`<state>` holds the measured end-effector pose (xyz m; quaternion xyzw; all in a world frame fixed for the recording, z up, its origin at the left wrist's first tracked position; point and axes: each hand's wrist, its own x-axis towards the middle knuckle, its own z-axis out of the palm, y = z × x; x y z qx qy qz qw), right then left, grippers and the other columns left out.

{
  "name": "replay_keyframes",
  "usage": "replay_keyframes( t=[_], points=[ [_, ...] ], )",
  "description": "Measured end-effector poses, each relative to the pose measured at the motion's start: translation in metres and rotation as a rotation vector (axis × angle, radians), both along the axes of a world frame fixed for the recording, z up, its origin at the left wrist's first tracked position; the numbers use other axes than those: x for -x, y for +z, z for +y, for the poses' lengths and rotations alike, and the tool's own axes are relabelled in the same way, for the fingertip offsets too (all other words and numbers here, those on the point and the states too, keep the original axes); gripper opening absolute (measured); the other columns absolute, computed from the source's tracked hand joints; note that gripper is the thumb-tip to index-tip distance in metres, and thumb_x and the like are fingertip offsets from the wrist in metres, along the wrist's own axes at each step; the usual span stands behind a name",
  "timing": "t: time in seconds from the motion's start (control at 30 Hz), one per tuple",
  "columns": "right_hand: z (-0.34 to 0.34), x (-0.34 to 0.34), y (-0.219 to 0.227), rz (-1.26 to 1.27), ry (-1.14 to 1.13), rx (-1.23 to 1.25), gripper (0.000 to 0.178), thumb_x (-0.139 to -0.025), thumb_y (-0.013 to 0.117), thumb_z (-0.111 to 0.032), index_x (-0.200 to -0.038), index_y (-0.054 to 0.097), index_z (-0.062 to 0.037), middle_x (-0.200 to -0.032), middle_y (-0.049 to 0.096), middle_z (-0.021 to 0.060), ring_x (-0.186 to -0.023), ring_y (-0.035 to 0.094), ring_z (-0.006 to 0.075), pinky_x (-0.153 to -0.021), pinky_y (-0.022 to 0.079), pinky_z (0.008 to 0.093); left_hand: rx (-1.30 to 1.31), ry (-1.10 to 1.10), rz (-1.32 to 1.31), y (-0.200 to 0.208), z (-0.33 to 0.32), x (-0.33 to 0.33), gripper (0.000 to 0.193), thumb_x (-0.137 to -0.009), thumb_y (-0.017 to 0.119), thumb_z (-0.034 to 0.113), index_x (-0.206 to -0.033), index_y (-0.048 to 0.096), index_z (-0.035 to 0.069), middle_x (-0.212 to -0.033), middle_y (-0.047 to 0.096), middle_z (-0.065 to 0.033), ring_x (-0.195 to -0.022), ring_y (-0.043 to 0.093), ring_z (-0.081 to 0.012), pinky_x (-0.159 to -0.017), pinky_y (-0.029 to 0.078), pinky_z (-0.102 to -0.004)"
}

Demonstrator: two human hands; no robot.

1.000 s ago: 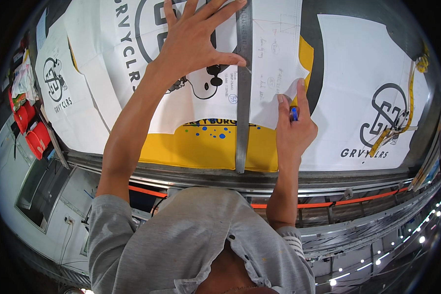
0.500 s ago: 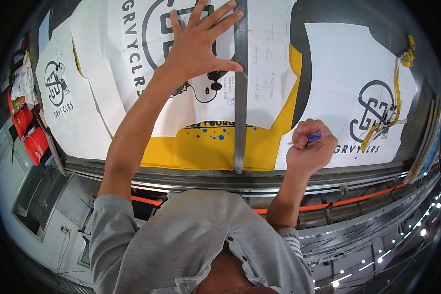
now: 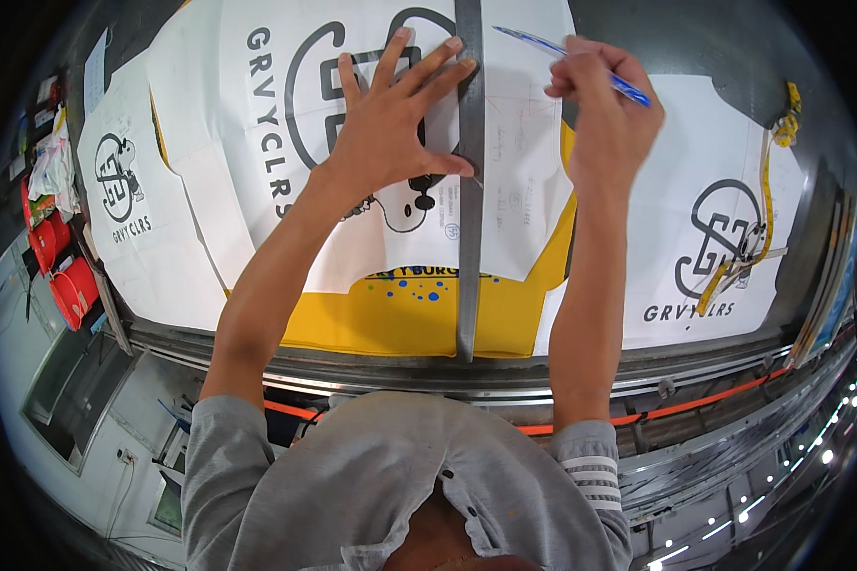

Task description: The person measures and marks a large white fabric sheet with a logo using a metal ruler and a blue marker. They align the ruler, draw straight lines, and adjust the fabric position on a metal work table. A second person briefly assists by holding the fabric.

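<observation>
My left hand (image 3: 390,124) lies flat with its fingers spread on a white printed sheet (image 3: 305,257), its fingertips and thumb against a long metal ruler (image 3: 468,295). The sheet is cut in a garment-panel shape and carries a black logo and a cartoon dog's head. The ruler runs from the far edge to the near edge across it. A yellow printed piece (image 3: 367,324) shows from beneath. Over the sheet's right part, my right hand (image 3: 614,114) is closed round a blue-and-clear pen (image 3: 528,40). The pen tip points left toward the ruler; whether it touches the sheet I cannot tell.
More white printed panels lie at the left (image 3: 119,257) and the right (image 3: 638,257). A yellow tape measure (image 3: 769,200) curls over the right panel. Red containers (image 3: 73,288) stand off the table's left side. A metal rail (image 3: 505,392) edges the table nearest me.
My right hand has moved up and away from me, from the near right panel to beside the ruler, with the pen now pointing left. My left hand stays on the ruler and sheet.
</observation>
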<state>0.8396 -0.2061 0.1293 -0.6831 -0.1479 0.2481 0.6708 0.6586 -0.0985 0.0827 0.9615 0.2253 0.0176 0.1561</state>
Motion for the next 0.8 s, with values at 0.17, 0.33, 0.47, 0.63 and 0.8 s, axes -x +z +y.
replay_keyframes(
  t=[0.17,0.33,0.47,0.63,0.8],
  points=[
    [0.03,0.0,-0.025,-0.192,-0.04,0.12,0.019,-0.08,0.071,-0.017,-0.083,0.065,0.0003,-0.071,0.065,0.0043,-0.063,0.057,0.0087,-0.062,0.048,0.0243,0.024,0.022,0.037,0.005,-0.001,-0.001,0.114,-0.049,0.084,0.069,-0.148,0.042,0.032,-0.158,0.032,0.0072,-0.15,0.016,-0.0304,-0.11,0.006,-0.0779],
    [0.042,-0.003,-0.035,-0.323,-0.019,0.122,0.017,-0.081,0.069,-0.016,-0.082,0.065,0.0002,-0.07,0.065,0.0049,-0.063,0.057,0.0096,-0.062,0.048,0.0257,0.032,0.027,0.047,0.012,-0.001,-0.004,0.113,-0.05,0.084,0.068,-0.148,0.041,0.032,-0.158,0.033,0.0067,-0.15,0.016,-0.0309,-0.11,0.008,-0.0787],
    [0.047,0.0,-0.034,-0.38,-0.001,0.151,0.016,-0.082,0.07,-0.016,-0.083,0.066,-0.0001,-0.072,0.065,0.0044,-0.063,0.058,0.0115,-0.063,0.047,0.0257,0.035,0.023,0.043,0.014,-0.001,-0.005,0.113,-0.05,0.083,0.068,-0.148,0.041,0.031,-0.157,0.033,0.0064,-0.15,0.016,-0.0318,-0.109,0.009,-0.0796],
    [0.051,-0.007,-0.025,-0.566,0.089,0.203,0.017,-0.083,0.069,-0.017,-0.084,0.067,0.0001,-0.071,0.065,0.0055,-0.065,0.058,0.0121,-0.063,0.046,0.0258,0.008,0.021,0.027,0.006,-0.001,-0.002,0.112,-0.051,0.083,0.068,-0.148,0.041,0.032,-0.157,0.034,0.0064,-0.149,0.017,-0.0329,-0.107,0.012,-0.0809],
    [0.029,0.004,-0.016,-0.65,0.219,0.204,0.015,-0.083,0.069,-0.015,-0.084,0.065,0.0001,-0.07,0.065,0.0075,-0.064,0.058,0.0148,-0.064,0.048,0.0282,-0.015,0.019,0.072,0.008,-0.002,-0.005,0.111,-0.051,0.083,0.068,-0.148,0.041,0.033,-0.157,0.034,0.0071,-0.149,0.018,-0.0329,-0.106,0.015,-0.0811]
  ],
)
